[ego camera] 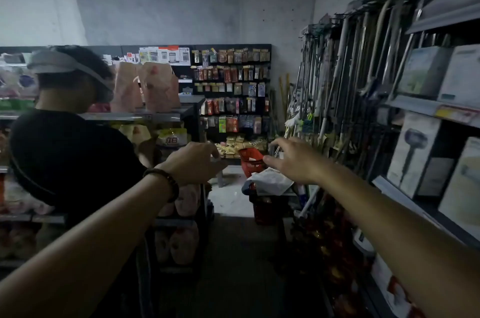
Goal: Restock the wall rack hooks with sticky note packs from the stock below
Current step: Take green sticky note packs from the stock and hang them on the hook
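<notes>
Looks barely started: packs [233, 145] heaped under rack [231, 89], centre frame, well beyond both hands. Right hand [293, 159] fingers apart, empty; left hand [197, 162] curled, can't tell if holding. Hanging all left.

There are two hands, a left hand [193, 162] and a right hand [293, 159], one bracelet [166, 182], and one other person [70, 151]. One wall rack [270, 63] shows five rows of hanging packs [228, 73], too small to count singly, over one stock pile [233, 145]. There are two pink bags [159, 86] and one bright red basket [250, 159]; the mops [337, 79] are too crowded to count.
</notes>
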A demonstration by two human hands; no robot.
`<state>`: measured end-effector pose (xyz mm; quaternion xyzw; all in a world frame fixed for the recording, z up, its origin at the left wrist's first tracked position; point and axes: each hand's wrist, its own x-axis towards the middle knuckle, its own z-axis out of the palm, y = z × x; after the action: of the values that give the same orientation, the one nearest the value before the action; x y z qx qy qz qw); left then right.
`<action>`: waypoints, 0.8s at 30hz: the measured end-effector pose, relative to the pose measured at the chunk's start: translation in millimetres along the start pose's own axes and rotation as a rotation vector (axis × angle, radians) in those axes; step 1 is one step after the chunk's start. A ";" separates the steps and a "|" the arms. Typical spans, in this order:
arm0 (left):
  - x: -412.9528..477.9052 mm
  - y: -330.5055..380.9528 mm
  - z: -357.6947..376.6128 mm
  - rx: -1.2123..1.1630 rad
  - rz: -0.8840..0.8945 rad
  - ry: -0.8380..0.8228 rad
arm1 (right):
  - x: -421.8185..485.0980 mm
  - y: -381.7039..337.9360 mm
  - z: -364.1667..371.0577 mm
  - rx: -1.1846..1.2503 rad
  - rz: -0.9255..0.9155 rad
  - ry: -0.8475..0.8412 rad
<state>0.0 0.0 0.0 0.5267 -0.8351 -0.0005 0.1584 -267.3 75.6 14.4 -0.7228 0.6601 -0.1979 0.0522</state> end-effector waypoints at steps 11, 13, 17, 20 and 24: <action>168.4 -85.3 20.2 0.005 0.039 -0.010 | 203.6 17.9 43.1 0.003 0.050 -0.010; 198.7 -97.2 32.2 0.007 0.039 -0.027 | 238.5 30.5 55.4 0.018 0.055 -0.023; 271.4 -116.4 62.4 -0.026 -0.009 -0.013 | 311.7 62.1 77.3 0.065 0.065 -0.025; 336.2 -126.1 83.5 -0.036 -0.031 -0.060 | 374.9 93.8 86.2 0.053 0.054 -0.028; 430.4 -137.8 110.2 -0.024 -0.058 -0.107 | 467.0 141.5 90.2 0.048 0.043 -0.025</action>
<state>-78.0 -458.4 -14.1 0.5478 -0.8268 -0.0430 0.1197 -343.9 -413.9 -14.4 -0.7094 0.6698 -0.2036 0.0821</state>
